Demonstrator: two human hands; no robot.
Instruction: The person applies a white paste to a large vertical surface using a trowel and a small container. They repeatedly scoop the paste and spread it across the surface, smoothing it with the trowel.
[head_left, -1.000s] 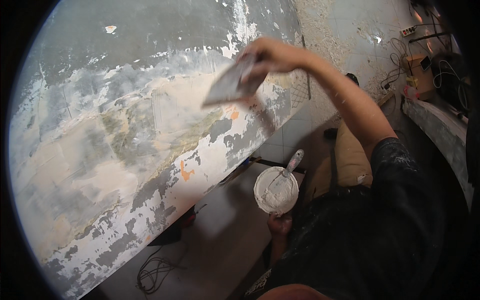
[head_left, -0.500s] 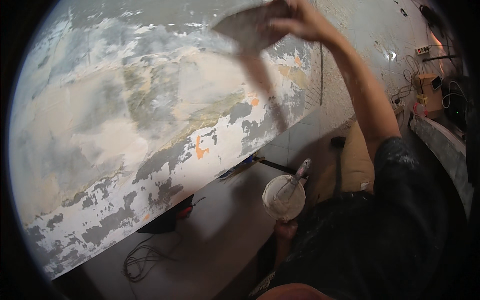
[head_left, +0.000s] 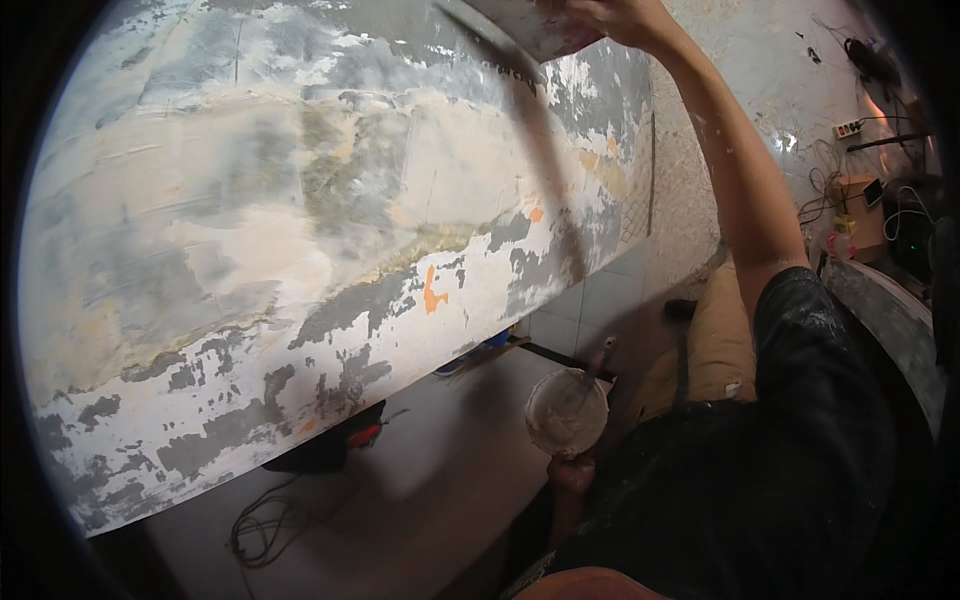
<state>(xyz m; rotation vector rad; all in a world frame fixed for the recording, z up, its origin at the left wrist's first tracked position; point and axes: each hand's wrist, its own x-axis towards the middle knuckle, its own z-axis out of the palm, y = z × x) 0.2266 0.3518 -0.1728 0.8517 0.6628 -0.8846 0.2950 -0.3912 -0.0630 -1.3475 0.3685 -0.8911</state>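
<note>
In my right hand (head_left: 608,15), raised at the top, is a wide putty knife (head_left: 500,28), its long edge against the grey and cream patched surface (head_left: 235,240); the fingers are partly cut off by the picture's edge. A long shadow falls below the blade. Low in the middle, my left hand (head_left: 571,474) grips a round tub (head_left: 533,412) from its near side. Whitish putty (head_left: 560,415) fills part of the tub, and a smaller putty knife (head_left: 602,356) leans in it with its handle up.
Below the patched surface's lower edge, a coiled cable (head_left: 262,525) lies on the floor, near a dark thing with a red part (head_left: 366,435). At the right are a power strip (head_left: 847,130), cables and a cardboard box (head_left: 862,215). Tan-trousered legs (head_left: 715,350) show beside the tub.
My right hand has moved slightly up and right, and the wide putty knife has turned so its long edge faces the surface. The tub stays in my left hand, slightly lower; the view has shifted a little.
</note>
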